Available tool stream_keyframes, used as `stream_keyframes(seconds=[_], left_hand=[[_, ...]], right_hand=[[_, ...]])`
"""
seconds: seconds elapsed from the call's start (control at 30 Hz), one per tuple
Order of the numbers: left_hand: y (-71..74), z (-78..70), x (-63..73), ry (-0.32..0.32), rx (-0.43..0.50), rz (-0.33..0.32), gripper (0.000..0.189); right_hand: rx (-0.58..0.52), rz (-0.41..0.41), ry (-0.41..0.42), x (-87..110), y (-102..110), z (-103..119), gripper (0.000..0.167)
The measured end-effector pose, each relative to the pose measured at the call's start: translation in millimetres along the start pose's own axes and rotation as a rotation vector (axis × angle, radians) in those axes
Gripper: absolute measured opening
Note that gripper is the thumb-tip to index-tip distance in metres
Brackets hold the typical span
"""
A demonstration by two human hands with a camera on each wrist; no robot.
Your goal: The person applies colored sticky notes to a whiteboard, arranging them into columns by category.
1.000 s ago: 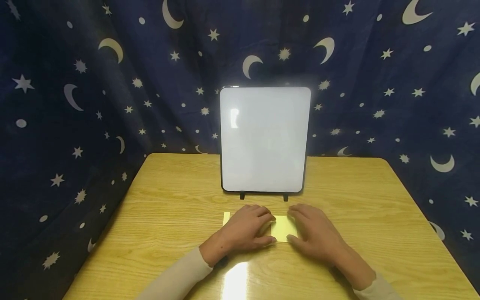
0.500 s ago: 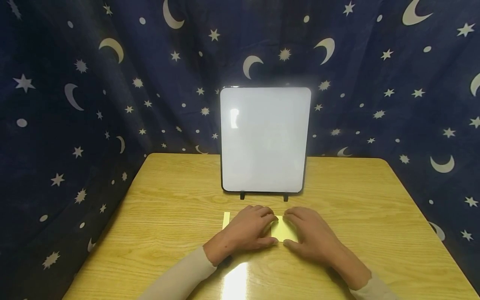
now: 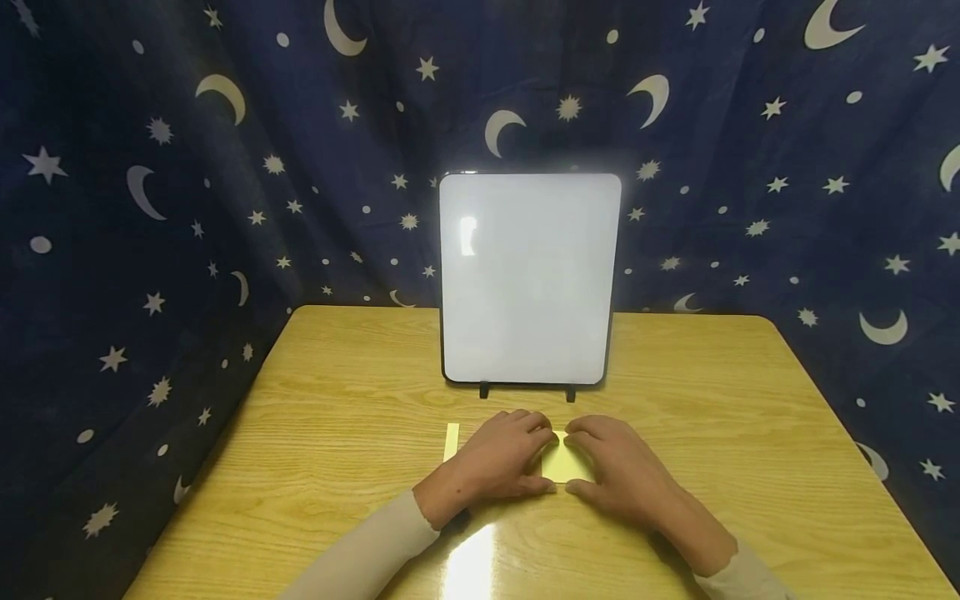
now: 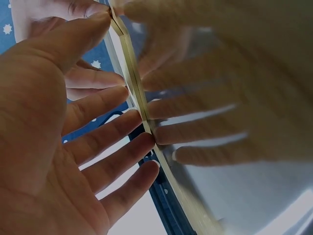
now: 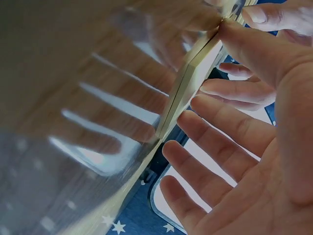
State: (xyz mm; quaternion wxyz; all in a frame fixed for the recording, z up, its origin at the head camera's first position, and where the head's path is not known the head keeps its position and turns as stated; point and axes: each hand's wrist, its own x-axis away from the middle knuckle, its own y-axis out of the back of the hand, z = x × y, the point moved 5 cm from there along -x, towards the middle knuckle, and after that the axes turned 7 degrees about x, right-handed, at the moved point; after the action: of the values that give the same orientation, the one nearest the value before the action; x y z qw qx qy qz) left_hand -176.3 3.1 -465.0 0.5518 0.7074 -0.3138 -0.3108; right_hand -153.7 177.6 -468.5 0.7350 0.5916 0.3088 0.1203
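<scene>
A yellow pad of sticky notes (image 3: 557,460) lies flat on the table between my two hands. On its left side, my left hand (image 3: 501,457) has the thumb at the near edge and the fingers at the far edge. My right hand (image 3: 622,471) does the same from the right, covering that end of the pad. In the wrist views the fingers of both hands are fairly straight and spread, with fingertips low at the tabletop. The right wrist view shows the low block of the pad (image 5: 201,66) close to the thumb tip. A pale yellow strip (image 3: 451,442) shows beside my left hand, partly hidden by it.
A white board with a black rim (image 3: 531,279) stands upright behind the hands on two small black feet. The wooden table (image 3: 360,367) is glossy, with a bright reflection near the front. A dark blue curtain (image 3: 720,142) with moons and stars encloses the back and sides.
My right hand has slid left over the pad, and my left hand has shifted slightly right, so their fingertips are closer together. The pad and the board stay where they were.
</scene>
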Motion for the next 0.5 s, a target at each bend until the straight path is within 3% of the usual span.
stream_keyframes(seconds=[0.5], left_hand=[[0.0, -2.1, -1.0, -0.009, -0.023, 0.001, 0.058]], right_hand=[[0.010, 0.019, 0.019, 0.2, -0.6, -0.5, 0.061]])
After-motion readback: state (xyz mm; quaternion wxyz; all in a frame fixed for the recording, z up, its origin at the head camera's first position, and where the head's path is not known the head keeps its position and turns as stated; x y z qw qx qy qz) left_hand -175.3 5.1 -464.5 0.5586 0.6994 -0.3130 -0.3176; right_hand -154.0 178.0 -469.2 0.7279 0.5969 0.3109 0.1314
